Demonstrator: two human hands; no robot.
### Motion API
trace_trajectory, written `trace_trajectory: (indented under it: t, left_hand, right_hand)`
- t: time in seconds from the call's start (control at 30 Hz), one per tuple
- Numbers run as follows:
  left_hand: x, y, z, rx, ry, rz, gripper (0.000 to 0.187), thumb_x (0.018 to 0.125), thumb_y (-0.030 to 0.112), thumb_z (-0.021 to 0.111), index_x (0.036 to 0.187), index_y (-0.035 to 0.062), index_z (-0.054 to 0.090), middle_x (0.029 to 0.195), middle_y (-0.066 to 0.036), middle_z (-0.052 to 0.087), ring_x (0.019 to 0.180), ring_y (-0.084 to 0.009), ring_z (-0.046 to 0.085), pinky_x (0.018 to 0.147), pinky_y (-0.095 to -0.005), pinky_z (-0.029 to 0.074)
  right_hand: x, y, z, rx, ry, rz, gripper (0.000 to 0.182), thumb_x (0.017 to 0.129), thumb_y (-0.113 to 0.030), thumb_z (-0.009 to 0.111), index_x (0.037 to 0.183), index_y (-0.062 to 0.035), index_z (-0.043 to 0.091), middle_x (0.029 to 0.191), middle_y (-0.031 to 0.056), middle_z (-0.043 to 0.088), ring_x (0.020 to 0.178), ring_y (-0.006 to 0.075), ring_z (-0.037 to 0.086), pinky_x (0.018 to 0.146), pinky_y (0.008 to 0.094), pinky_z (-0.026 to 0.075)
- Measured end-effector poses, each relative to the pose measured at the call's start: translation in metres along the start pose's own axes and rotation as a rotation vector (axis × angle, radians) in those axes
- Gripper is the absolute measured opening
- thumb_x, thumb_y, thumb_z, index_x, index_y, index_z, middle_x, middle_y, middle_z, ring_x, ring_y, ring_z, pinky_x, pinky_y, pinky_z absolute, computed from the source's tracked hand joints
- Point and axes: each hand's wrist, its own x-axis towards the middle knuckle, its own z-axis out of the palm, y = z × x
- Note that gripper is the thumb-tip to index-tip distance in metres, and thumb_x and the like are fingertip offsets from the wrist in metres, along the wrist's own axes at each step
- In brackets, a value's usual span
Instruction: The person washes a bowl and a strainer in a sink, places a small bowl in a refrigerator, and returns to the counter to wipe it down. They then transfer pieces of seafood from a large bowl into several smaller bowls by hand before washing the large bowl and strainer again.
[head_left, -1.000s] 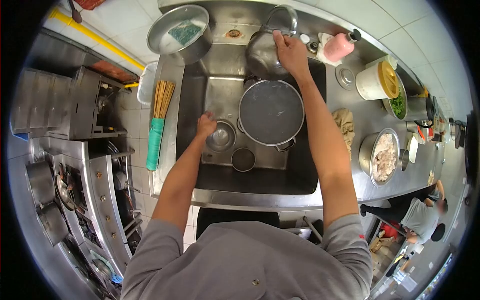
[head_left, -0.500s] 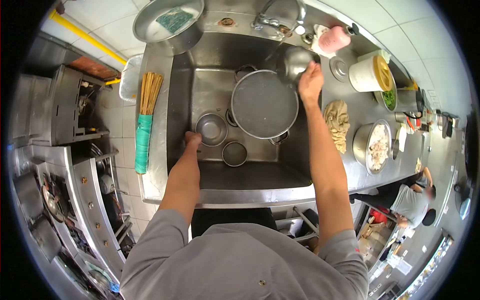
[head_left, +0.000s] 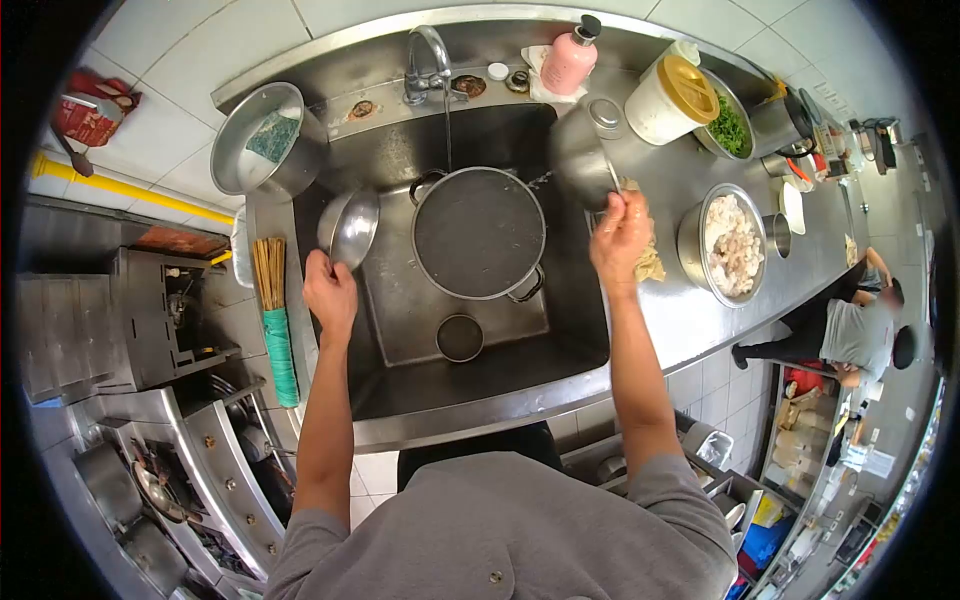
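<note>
My left hand [head_left: 331,290] grips the rim of a small metal bowl [head_left: 354,230], tilted above the left side of the sink [head_left: 395,345]. On the right, my right hand [head_left: 620,235] holds a larger metal bowl [head_left: 585,160] by its edge, tipped on its side and slightly blurred. Between them, a large round pot [head_left: 478,233] filled with liquid sits in the sink. Water runs from the faucet [head_left: 430,65] behind it. A small round dish [head_left: 460,338] lies on the sink floor in front of the pot.
A metal pot with a green scouring pad [head_left: 273,137] stands at the back left, above a bamboo brush [head_left: 275,330]. At right are a pink bottle [head_left: 569,62], a white tub [head_left: 660,105], a cloth [head_left: 649,262] and a bowl of pale food [head_left: 731,245]. Another person [head_left: 860,330] is farther right.
My left hand has lifted the small bowl from the sink floor. The larger bowl in my right hand has moved away from the faucet and tipped on edge. The view has shifted.
</note>
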Motion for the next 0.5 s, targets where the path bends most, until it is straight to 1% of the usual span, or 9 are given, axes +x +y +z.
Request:
trace_trajectory:
  t: [0.03,0.1,0.17,0.23,0.3,0.33,0.4,0.43,0.5]
  left_hand:
    - [0.006,0.01,0.004,-0.114,0.029,0.017,0.015,0.077,0.001,0.059,0.076,0.0026,0.044,0.071,-0.014,0.048,0.061,-0.0307,0.052,0.058,-0.042,0.045]
    - [0.019,0.037,0.017,-0.341,0.091,0.049,0.016,0.078,-0.002,0.056,0.075,0.0038,0.042,0.064,-0.008,0.039,0.055,-0.0238,0.041,0.052,-0.0374,0.038]
    - [0.021,0.058,0.048,-0.449,0.035,-0.025,0.02,0.08,-0.002,0.06,0.075,0.004,0.042,0.067,-0.008,0.041,0.06,-0.0186,0.043,0.052,-0.0341,0.038]
    - [0.016,0.088,0.075,-0.506,0.035,0.016,0.023,0.084,0.003,0.063,0.075,0.0031,0.042,0.071,-0.009,0.044,0.061,-0.0203,0.044,0.053,-0.0357,0.04]
    - [0.006,0.084,0.126,-0.435,-0.037,-0.046,0.023,0.087,0.008,0.065,0.077,0.0014,0.045,0.074,-0.012,0.048,0.062,-0.0252,0.048,0.057,-0.0399,0.042]
    - [0.003,0.088,0.14,-0.409,-0.08,-0.076,0.021,0.086,0.007,0.064,0.077,0.0006,0.046,0.076,-0.015,0.05,0.066,-0.0295,0.05,0.062,-0.0417,0.044]
    - [-0.007,0.094,0.162,-0.35,-0.169,-0.145,0.018,0.085,0.006,0.063,0.077,-0.0008,0.049,0.081,-0.019,0.054,0.074,-0.0379,0.055,0.074,-0.0451,0.047]
    - [-0.011,0.093,0.169,-0.321,-0.26,-0.169,0.018,0.084,0.008,0.064,0.077,-0.0013,0.05,0.08,-0.02,0.055,0.076,-0.0389,0.057,0.073,-0.0459,0.047]
    - [-0.015,0.091,0.185,-0.262,-0.438,-0.211,0.02,0.083,0.01,0.066,0.077,-0.0023,0.052,0.08,-0.022,0.058,0.078,-0.0408,0.06,0.073,-0.0476,0.047]
  right_hand:
    - [0.004,0.019,-0.006,-0.098,0.031,-0.115,0.008,0.094,-0.01,0.064,0.091,-0.0028,0.06,0.083,0.0136,0.061,0.076,0.0339,0.059,0.067,0.0428,0.047]
    - [0.019,0.035,-0.025,-0.269,-0.054,-0.171,0.007,0.091,-0.009,0.065,0.094,-0.0029,0.062,0.087,0.0142,0.063,0.082,0.0343,0.06,0.076,0.0431,0.046]
    - [0.018,0.069,-0.032,-0.305,-0.158,-0.122,0.01,0.09,-0.008,0.066,0.098,-0.0027,0.064,0.094,0.0139,0.064,0.088,0.0336,0.061,0.082,0.0423,0.045]
    - [0.017,0.08,-0.034,-0.339,-0.181,-0.091,0.014,0.089,-0.008,0.066,0.103,-0.0027,0.065,0.102,0.0141,0.065,0.095,0.0332,0.061,0.087,0.0415,0.044]
    - [0.015,0.082,-0.039,-0.363,-0.121,-0.079,0.019,0.089,-0.007,0.066,0.107,-0.0028,0.065,0.11,0.0145,0.065,0.103,0.033,0.059,0.092,0.0405,0.043]
    - [0.02,0.064,-0.045,-0.412,-0.103,-0.082,0.024,0.088,-0.005,0.065,0.112,-0.0029,0.064,0.118,0.0162,0.062,0.111,0.0345,0.056,0.094,0.0425,0.044]
    - [0.019,0.041,-0.043,-0.247,-0.068,-0.076,0.026,0.086,-0.002,0.063,0.113,-0.002,0.063,0.119,0.0178,0.061,0.111,0.0357,0.056,0.095,0.0445,0.044]
    - [0.014,0.031,-0.038,-0.164,-0.05,-0.071,0.028,0.086,0.0,0.063,0.113,-0.0016,0.063,0.12,0.0187,0.061,0.111,0.0364,0.056,0.095,0.0455,0.044]
    - [-0.016,0.019,-0.016,-0.033,-0.285,-0.041,0.031,0.083,0.004,0.06,0.114,0.0,0.061,0.119,0.0192,0.061,0.112,0.0366,0.056,0.095,0.0464,0.045]
